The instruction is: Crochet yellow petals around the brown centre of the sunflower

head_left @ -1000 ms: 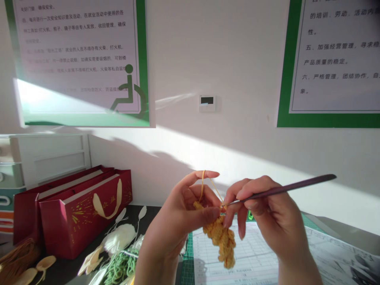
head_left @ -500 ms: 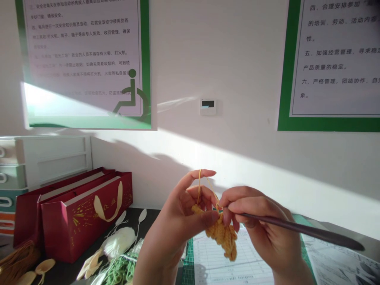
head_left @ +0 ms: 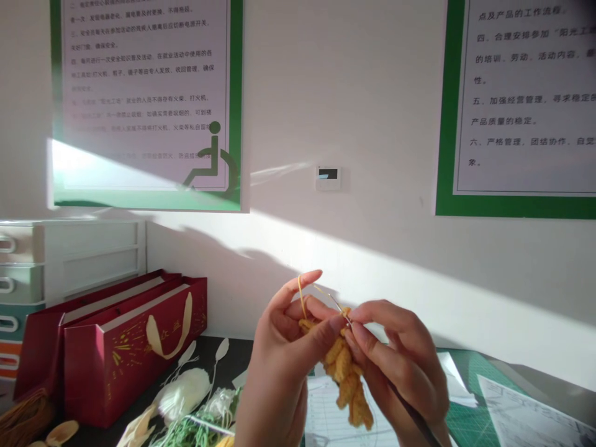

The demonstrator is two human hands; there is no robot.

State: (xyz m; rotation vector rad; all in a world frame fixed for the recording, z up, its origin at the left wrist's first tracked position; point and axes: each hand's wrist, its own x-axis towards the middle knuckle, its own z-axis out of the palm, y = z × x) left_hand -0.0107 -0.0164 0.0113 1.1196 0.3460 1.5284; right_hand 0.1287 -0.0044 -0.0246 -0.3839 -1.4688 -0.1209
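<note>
My left hand (head_left: 293, 347) pinches the top of a yellow crocheted piece (head_left: 342, 366), with a strand of yellow yarn (head_left: 302, 297) looped round its raised index finger. Close beside it, my right hand (head_left: 400, 360) grips a crochet hook (head_left: 412, 415). The hook's thin metal tip passes through a yellow loop at the upper edge of the piece and points up and left toward the strand. Its dark handle runs down below my right hand. The crocheted piece hangs down between both hands, over the papers.
Red gift bags (head_left: 135, 347) and a drawer unit (head_left: 93, 254) stand at the left. White yarn (head_left: 186, 392) and green yarn (head_left: 195, 428) lie nearer. Printed paper (head_left: 526, 410) rests on a green cutting mat (head_left: 470, 372). Posters and a small panel (head_left: 328, 178) are on the wall.
My right hand has turned, so the hook's handle now points down instead of right, and its metal tip shows. My left index finger has moved left. The view has tilted up slightly.
</note>
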